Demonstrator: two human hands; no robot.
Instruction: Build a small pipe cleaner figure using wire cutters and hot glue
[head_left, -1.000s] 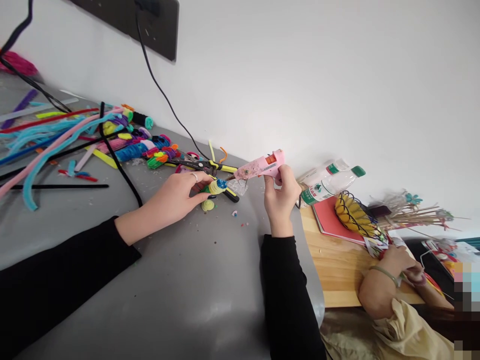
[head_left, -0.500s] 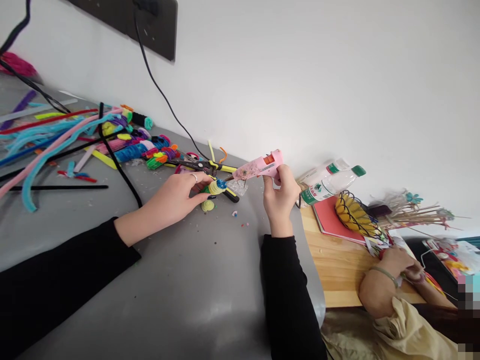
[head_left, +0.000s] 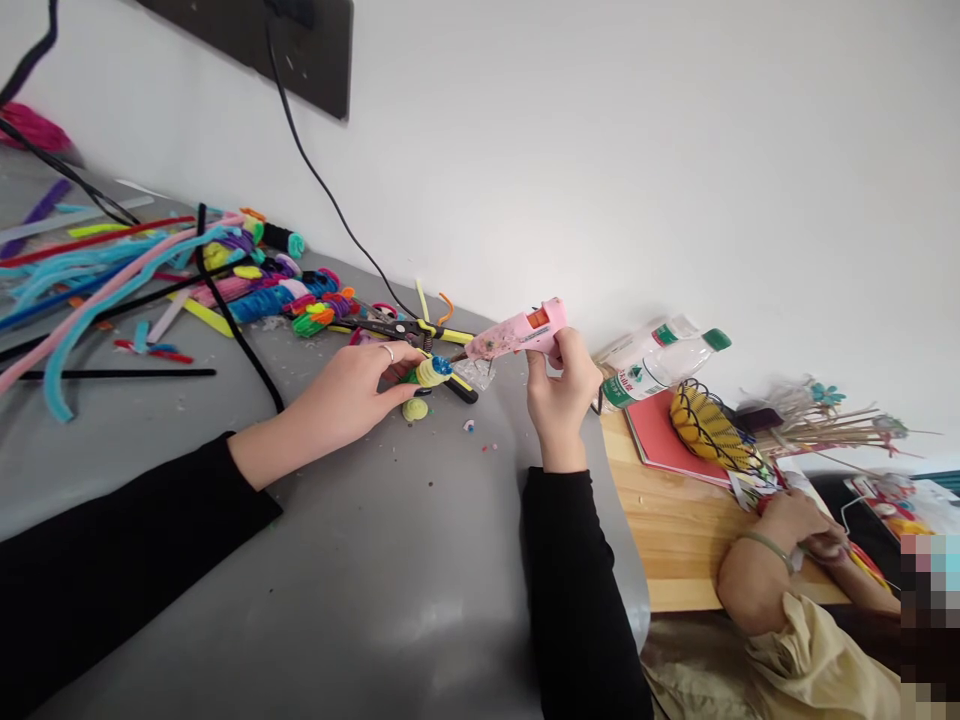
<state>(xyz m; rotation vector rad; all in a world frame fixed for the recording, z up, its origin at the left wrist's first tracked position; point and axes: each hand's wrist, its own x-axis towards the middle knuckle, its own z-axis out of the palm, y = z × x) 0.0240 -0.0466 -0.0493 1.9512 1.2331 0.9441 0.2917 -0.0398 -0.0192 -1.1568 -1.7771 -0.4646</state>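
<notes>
Between the fingertips of my left hand [head_left: 367, 388] is a small roll of wound pipe cleaner [head_left: 432, 372], pale yellow with a blue end and some green near my fingers. My right hand [head_left: 562, 388] grips a pink glue gun [head_left: 517, 332] by its handle. The gun's nozzle points left and meets, or nearly meets, the blue end of the roll; I cannot tell if they touch. Below the roll, a pale yellow coiled piece [head_left: 414, 409] lies on the grey table. Pliers with yellow and black handles [head_left: 405, 329] lie behind my left hand.
Loose pipe cleaners [head_left: 112, 270] and finished coloured rolls [head_left: 285, 290] crowd the table's left. A black cord [head_left: 322, 185] hangs from the wall socket. Plastic bottles [head_left: 652, 370], a red notebook [head_left: 667, 440] and a yellow basket [head_left: 709, 425] stand right, near another person's hands [head_left: 802, 525].
My hands, the roll and the glue gun stay almost in place. The other person's hands at the right have shifted slightly.
</notes>
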